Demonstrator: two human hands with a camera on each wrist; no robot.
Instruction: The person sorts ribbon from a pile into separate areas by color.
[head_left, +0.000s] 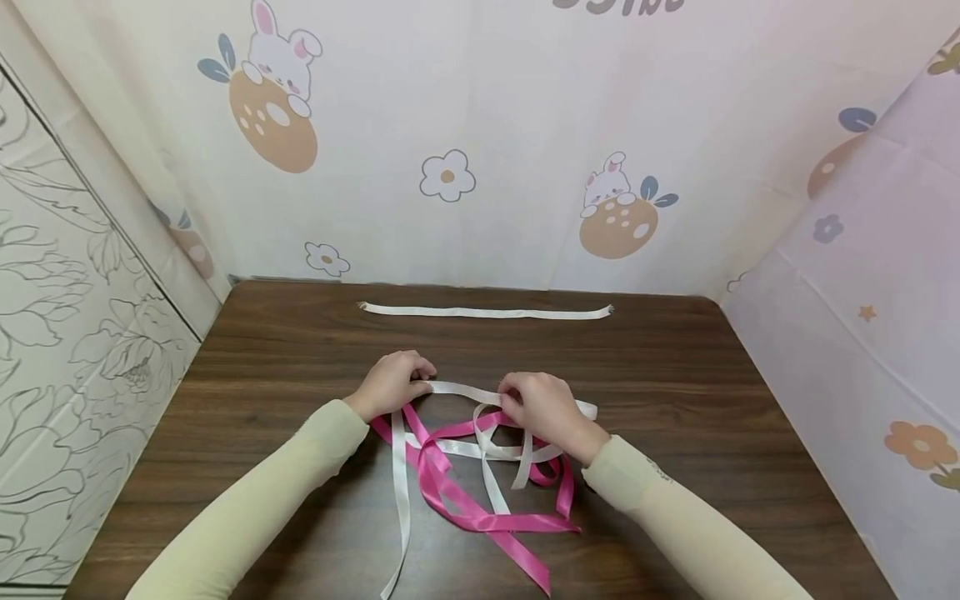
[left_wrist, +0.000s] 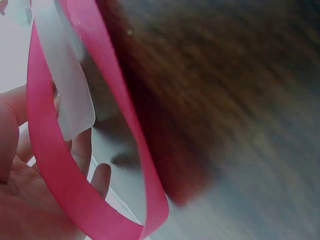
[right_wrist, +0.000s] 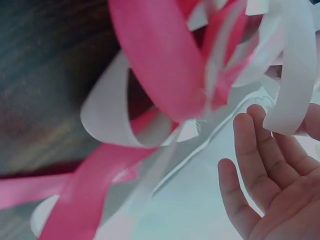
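A white ribbon (head_left: 463, 390) stretches between the two hands above the tabletop. My left hand (head_left: 392, 383) pinches it at one side, and my right hand (head_left: 546, 408) pinches it further right, with thumb and fingertips. Below them lies a loose tangle of pink ribbon (head_left: 457, 500) and white ribbon (head_left: 401, 492), some strands trailing toward the near edge. In the left wrist view a pink loop (left_wrist: 42, 130) and a white strip (left_wrist: 72, 95) hang in front of the palm. The right wrist view shows a white strip (right_wrist: 295, 70) at the fingers, beside tangled pink ribbon (right_wrist: 160, 60).
A separate white ribbon (head_left: 487, 313) lies straight across the back of the dark wooden table (head_left: 285, 333). Behind the table hangs a curtain (head_left: 510, 100) printed with rabbits and flowers. Another printed curtain (head_left: 840, 308) hangs at the right.
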